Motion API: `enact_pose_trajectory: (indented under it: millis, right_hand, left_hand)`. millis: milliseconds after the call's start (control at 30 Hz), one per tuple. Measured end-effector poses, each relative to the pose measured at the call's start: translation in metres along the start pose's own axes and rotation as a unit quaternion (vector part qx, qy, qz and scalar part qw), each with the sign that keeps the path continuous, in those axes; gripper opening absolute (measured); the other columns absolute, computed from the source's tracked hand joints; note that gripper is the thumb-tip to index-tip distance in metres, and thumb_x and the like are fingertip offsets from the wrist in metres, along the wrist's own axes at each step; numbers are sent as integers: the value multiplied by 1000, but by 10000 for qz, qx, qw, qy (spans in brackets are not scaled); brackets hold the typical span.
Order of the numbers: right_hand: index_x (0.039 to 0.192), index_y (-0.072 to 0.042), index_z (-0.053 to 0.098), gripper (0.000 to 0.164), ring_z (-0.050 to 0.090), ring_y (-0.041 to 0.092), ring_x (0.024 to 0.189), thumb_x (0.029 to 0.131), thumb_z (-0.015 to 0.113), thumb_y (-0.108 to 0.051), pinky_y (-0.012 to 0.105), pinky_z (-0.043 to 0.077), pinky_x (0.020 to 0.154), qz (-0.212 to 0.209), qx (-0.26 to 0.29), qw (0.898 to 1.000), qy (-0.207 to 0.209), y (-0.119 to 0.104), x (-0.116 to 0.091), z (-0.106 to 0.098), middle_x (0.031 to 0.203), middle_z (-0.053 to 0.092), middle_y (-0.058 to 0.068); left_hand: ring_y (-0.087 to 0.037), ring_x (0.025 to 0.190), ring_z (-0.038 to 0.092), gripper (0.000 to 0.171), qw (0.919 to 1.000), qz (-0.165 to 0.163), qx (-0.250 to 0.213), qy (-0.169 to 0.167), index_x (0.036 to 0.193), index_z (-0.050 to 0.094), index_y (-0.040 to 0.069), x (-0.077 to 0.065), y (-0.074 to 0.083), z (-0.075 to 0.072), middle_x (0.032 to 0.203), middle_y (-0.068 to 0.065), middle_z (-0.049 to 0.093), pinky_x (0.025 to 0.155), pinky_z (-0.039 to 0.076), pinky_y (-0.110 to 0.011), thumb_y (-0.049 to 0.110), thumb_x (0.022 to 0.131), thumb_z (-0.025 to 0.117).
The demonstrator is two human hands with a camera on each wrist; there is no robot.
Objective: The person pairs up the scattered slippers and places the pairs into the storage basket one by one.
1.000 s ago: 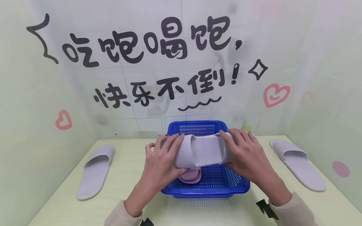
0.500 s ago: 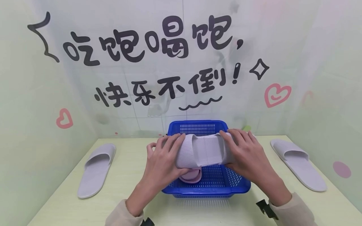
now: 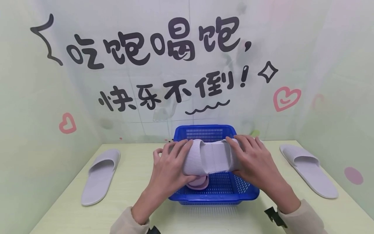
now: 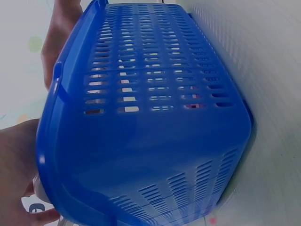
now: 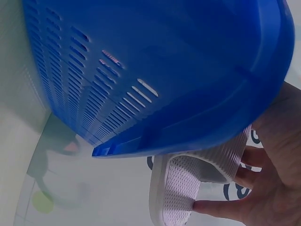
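Note:
Both hands hold a pair of pale lilac slippers (image 3: 215, 157) above a blue plastic basket (image 3: 214, 197) in the head view. A ribbed strap sits at each end, with textured insole between them. My left hand (image 3: 168, 165) grips the left end, fingers over the top and thumb beneath. The right hand (image 3: 256, 160) curls round the right end. Seen from the right wrist, a fingertip presses on a slipper's insole (image 5: 181, 190). A pink slipper (image 3: 199, 184) lies inside the basket, partly hidden behind the held pair and the left thumb.
Single pale lilac slippers lie on the light wood table (image 3: 131, 188): a left one (image 3: 100, 178) and a right one (image 3: 310, 172), both with toes away from me. Behind the basket rises a pale wall sheet (image 3: 125, 74) with dark lettering.
The held slippers and both hands have barely moved. The whole head view has shifted very slightly.

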State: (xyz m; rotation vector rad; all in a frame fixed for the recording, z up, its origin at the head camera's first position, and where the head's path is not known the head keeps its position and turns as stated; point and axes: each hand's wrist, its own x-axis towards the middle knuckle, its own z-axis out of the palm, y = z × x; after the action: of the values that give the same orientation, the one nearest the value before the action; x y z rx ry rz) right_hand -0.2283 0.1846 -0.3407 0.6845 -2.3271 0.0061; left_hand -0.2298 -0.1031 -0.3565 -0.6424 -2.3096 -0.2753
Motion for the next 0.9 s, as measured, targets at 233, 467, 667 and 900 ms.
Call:
enact_pose_trajectory:
  millis: [233, 467, 667, 900]
  right_hand:
    - [146, -15, 52, 116, 57, 39, 126, 47, 105, -43, 67, 50, 101, 3, 72, 9999, -74, 0, 0, -1, 137, 61, 16]
    - [147, -16, 51, 118, 58, 39, 126, 46, 105, -43, 68, 51, 100, 60, 142, 9999, -78, 1, 0, -2, 138, 61, 15]
    - [147, -15, 53, 117, 57, 38, 125, 46, 105, -43, 65, 52, 101, 18, 160, 9998, -82, 1, 0, -1, 137, 61, 15]
    - [146, -14, 53, 116, 59, 39, 124, 47, 104, -46, 66, 52, 99, -19, 19, 10000, -80, 0, 0, 0, 136, 61, 16]
  left_hand:
    - [-28, 125, 54, 112, 9999, -62, -107, -24, 150, 50, 26, 1, 0, -1, 146, 3, 58, 91, 43, -55, 59, 54, 96]
    - [-27, 124, 55, 114, 9998, -23, -162, 75, 151, 49, 26, 0, -1, 0, 146, 3, 58, 90, 43, -52, 59, 54, 97]
    - [-27, 123, 55, 113, 9998, -46, -217, -16, 151, 50, 26, 0, 0, 0, 145, 3, 58, 90, 44, -52, 58, 54, 97]
    - [-27, 124, 55, 112, 9998, 1, -216, 12, 151, 50, 26, 1, 0, 0, 145, 3, 58, 90, 43, -53, 59, 54, 97]
